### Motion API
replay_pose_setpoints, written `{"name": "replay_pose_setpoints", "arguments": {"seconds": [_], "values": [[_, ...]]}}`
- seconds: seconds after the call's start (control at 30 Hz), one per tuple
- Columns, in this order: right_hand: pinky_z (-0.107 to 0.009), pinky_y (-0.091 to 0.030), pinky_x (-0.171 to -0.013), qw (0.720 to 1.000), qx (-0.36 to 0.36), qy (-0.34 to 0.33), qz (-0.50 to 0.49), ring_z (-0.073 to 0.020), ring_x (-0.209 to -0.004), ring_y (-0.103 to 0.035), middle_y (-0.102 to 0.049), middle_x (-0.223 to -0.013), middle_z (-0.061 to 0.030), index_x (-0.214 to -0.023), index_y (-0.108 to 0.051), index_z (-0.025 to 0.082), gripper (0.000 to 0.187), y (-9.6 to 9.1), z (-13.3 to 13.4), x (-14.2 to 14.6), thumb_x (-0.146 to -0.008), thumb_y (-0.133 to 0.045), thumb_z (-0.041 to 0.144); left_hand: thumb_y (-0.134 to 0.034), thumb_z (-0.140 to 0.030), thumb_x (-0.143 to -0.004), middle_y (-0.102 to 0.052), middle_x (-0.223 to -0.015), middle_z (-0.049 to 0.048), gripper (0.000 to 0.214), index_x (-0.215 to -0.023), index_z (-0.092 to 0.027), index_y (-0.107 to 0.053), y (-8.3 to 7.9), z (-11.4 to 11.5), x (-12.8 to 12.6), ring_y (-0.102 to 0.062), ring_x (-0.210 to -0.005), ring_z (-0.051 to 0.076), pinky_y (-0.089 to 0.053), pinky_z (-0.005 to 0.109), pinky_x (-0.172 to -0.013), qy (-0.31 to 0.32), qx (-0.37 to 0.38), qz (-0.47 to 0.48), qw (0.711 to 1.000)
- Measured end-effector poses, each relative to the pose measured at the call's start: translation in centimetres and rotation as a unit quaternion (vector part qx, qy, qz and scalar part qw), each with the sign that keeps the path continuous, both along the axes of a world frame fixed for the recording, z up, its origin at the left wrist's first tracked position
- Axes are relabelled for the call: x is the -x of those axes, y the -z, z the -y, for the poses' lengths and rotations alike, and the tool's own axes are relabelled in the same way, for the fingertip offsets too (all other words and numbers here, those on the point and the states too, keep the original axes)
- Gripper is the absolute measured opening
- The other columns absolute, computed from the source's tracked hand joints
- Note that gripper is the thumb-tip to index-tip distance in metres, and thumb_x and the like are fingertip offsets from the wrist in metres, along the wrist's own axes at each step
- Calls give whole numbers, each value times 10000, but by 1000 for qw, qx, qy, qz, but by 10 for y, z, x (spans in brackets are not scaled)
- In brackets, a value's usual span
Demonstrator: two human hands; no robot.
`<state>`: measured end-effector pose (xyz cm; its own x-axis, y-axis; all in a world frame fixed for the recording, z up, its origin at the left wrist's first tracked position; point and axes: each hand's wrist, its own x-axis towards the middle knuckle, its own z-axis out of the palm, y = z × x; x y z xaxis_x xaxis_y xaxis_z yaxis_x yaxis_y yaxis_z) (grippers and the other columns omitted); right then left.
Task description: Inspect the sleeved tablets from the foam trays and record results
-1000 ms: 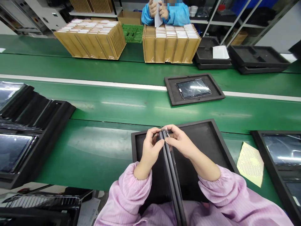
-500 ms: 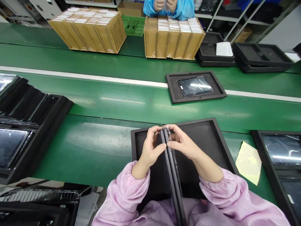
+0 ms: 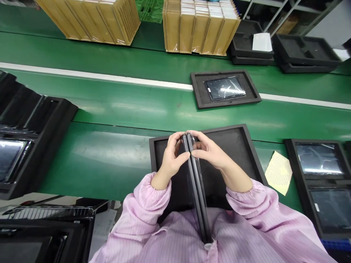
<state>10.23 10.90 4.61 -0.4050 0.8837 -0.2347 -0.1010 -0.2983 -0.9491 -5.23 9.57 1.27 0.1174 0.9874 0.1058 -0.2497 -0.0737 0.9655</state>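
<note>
Grip of both hands: left hand (image 3: pixel 171 157) and right hand (image 3: pixel 210 151) grasping two slim tablets (image 3: pixel 194 182), on edge, side by side, above one black tray (image 3: pixel 229 153); tablets and sleeves (image 3: pixel 149 201) hide parts of it. Around, on green table (image 3: pixel 109 157): one foam tray (image 3: pixel 251 96) carrying one wrapped tablet (image 3: pixel 225 88), one o'clock; one yellow sheet (image 3: pixel 279 173), three; beyond it, tray (image 3: pixel 293 157) with two screens (image 3: pixel 319 159); partly cropped tray (image 3: pixel 53 135), nine; two cardboard units (image 3: pixel 200 34), ten-thirty and twelve.
</note>
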Motion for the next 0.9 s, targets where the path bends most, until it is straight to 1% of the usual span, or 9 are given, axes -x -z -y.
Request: {"name": "replay_pose_setpoints", "arguments": {"seconds": [0.13,0.23,0.33,0.43,0.57,0.67,0.8,0.9], "values": [[-227,-496,-512,1000,1,22,-9,-96,-652,-501,-494,-1160,-42,-1147,-491,253,538,2,-1,2,-654,-706,254,-728,-354,-671,-512,-1157,78,497,-1121,-218,-566,2,-1,-3,-507,-1125,261,-424,394,-980,-11,8,14,1000],[-228,-499,-519,999,-6,35,-8,-108,-668,-523,-538,-1097,-32,-1102,-516,237,522,3,-2,3,-622,-721,228,-725,-307,-658,-530,-1144,68,485,-1105,-218,-560,1,-3,-4,-509,-1132,254,-415,391,-990,-3,10,29,1000],[-230,-500,-519,999,-1,41,-17,-132,-718,-556,-562,-1091,-35,-1105,-515,237,545,3,-2,4,-606,-735,235,-712,-283,-656,-553,-1127,65,468,-1091,-218,-548,-1,-4,-5,-506,-1147,250,-417,386,-987,-5,18,38,999],[-226,-492,-506,999,-9,43,-17,-145,-736,-575,-592,-1067,-36,-1112,-518,233,535,4,-1,4,-619,-727,234,-688,-253,-652,-559,-1115,63,454,-1079,-211,-540,-1,-4,-5,-509,-1140,241,-418,372,-975,-12,20,35,999],[-231,-497,-508,999,-23,40,-11,-159,-754,-600,-615,-1025,-21,-1128,-516,243,548,6,0,4,-626,-734,247,-695,-260,-639,-536,-1152,70,498,-1103,-208,-520,-2,-4,-4,-491,-1165,247,-416,365,-965,0,24,37,999],[-247,-516,-548,999,-29,45,-10,-169,-792,-611,-604,-1080,-23,-1123,-527,253,547,7,0,3,-620,-740,253,-701,-270,-637,-505,-1216,80,537,-1134,-210,-505,-1,-3,-2,-454,-1219,266,-397,378,-989,14,27,28,999],[-260,-524,-586,999,-25,25,-18,-174,-829,-601,-559,-1213,-37,-1188,-513,270,646,9,3,1,-590,-758,242,-717,-275,-619,-461,-1285,90,614,-1184,-220,-483,2,-1,0,-416,-1263,290,-386,392,-1007,35,29,17,999],[-264,-520,-593,999,-31,20,-20,-171,-828,-594,-526,-1276,-38,-1207,-510,275,667,11,3,-1,-588,-759,244,-716,-282,-626,-445,-1305,98,626,-1202,-224,-476,3,-1,0,-411,-1272,298,-396,402,-1009,41,22,10,999]]}}
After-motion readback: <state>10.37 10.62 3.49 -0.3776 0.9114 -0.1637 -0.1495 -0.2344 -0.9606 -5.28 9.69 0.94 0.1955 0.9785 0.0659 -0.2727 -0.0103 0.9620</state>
